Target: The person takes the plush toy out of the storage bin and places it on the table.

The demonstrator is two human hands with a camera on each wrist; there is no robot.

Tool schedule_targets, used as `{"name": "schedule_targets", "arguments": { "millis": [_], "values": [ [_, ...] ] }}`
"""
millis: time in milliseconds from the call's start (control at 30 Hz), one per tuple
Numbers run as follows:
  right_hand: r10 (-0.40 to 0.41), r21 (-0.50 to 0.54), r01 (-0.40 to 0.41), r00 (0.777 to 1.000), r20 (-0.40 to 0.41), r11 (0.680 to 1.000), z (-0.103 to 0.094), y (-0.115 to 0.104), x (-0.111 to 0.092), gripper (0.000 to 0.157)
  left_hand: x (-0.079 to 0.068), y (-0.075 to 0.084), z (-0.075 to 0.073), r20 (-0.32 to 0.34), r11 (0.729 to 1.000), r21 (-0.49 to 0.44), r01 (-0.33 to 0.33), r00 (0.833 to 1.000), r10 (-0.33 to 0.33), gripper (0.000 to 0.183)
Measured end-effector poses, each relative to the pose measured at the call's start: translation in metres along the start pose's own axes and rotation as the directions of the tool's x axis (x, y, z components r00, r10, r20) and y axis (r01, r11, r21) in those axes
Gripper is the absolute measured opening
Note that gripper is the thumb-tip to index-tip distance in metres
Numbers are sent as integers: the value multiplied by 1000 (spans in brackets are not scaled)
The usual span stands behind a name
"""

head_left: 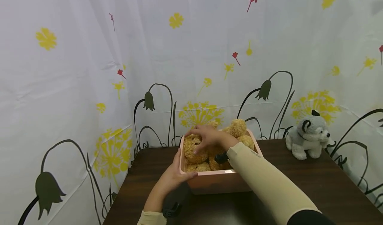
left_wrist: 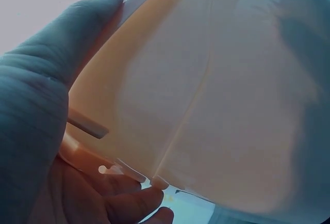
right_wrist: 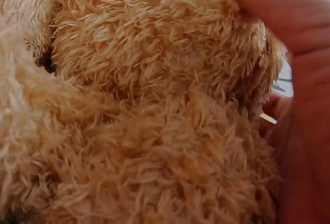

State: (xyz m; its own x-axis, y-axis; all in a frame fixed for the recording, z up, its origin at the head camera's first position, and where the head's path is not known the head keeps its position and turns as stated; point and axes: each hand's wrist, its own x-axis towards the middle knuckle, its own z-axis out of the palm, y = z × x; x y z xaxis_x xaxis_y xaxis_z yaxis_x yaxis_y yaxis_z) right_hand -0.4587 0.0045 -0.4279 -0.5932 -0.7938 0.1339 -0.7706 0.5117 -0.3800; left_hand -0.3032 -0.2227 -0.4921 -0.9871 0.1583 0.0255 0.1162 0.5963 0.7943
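Note:
A pink plastic storage box [head_left: 221, 181] on the table holds several golden-brown teddy bears. My left hand [head_left: 172, 176] grips the box at its left side. In the left wrist view the thumb [left_wrist: 98, 15] lies along the rim while the fingers [left_wrist: 134, 201] curl beneath the handle edge. My right hand [head_left: 210, 137] reaches over the box from the right and holds a curly-furred teddy bear [head_left: 192, 148] at the left end, thumb and fingers spread around its head. Close up in the right wrist view, the shaggy fur [right_wrist: 154, 43] sits against the hand; the far fingers are partly hidden.
A grey and white plush dog [head_left: 309, 135] stands on the dark wooden table [head_left: 287, 181] at the far right. More teddy bears [head_left: 237, 128] stick up above the box's back rim. Behind the table hangs a white flower-print curtain [head_left: 191, 52].

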Motion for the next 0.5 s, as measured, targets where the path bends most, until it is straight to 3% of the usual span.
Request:
{"name": "schedule_targets", "arguments": {
  "millis": [267,367,500],
  "values": [
    [145,-89,-139,988,61,986,-5,-15,-14,114,2,-1,-2,-1,998,-58,-19,1000,19,132],
    [162,-114,-152,983,82,982,-8,-17,-15,115,3,-2,-2,-3,998,-65,-18,1000,18,131],
    [198,-70,-189,968,152,979,-7,-17,-16,116,1,-4,-2,13,997,-80,-18,1000,19,133]
  ]
}}
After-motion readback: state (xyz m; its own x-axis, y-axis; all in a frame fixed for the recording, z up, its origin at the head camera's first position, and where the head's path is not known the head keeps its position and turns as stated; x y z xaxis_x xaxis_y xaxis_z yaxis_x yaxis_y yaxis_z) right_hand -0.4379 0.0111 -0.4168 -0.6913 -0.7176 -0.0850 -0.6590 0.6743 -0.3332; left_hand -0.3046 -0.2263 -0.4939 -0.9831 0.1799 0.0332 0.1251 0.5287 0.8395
